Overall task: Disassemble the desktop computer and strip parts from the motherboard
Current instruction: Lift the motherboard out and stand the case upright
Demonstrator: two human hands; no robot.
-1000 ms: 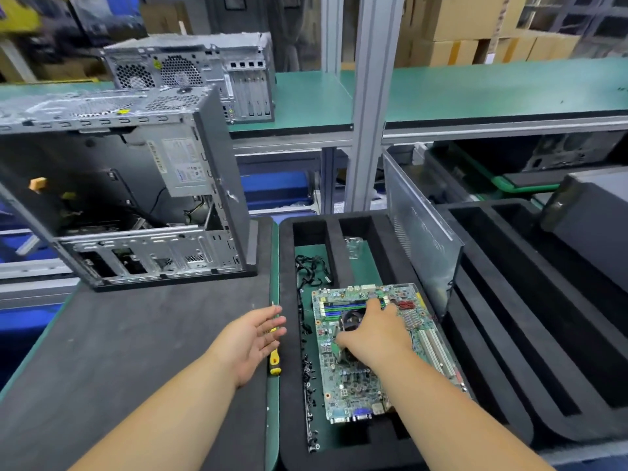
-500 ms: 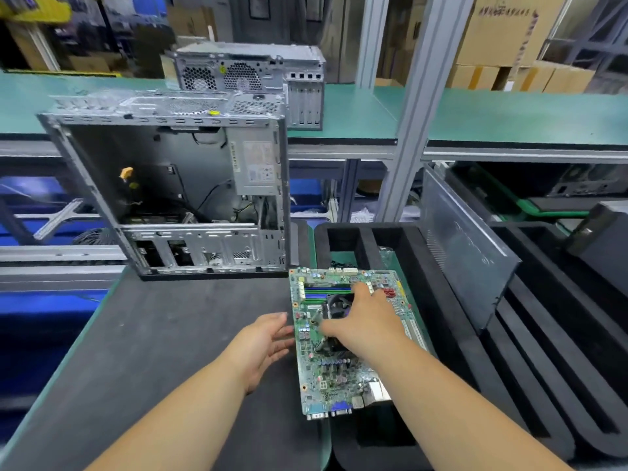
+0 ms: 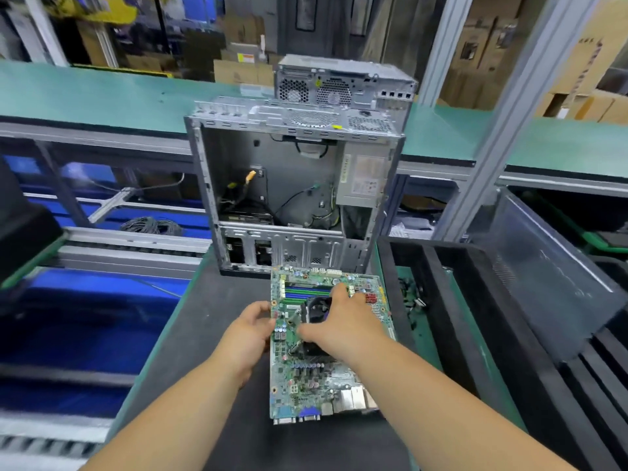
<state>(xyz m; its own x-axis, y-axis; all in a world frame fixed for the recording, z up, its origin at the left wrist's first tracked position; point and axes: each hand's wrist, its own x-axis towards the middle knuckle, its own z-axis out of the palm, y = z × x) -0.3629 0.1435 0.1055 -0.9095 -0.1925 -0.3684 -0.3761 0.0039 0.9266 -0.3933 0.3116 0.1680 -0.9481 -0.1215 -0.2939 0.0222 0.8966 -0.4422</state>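
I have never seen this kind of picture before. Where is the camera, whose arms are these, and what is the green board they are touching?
The camera sits on a person's head and looks down, so the two bare arms are that person's own. The green board is a motherboard taken from a computer. The right hand grips the black cooler in its middle; the left hand holds its left edge. It is over a dark work mat. Behind stands the opened computer case, and at the right a black foam tray.

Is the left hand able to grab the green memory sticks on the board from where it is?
Probably yes. The left hand already touches the motherboard's left edge, and the memory sticks lie bare just beyond its fingers. The right hand covers the cooler beside them, not the sticks.
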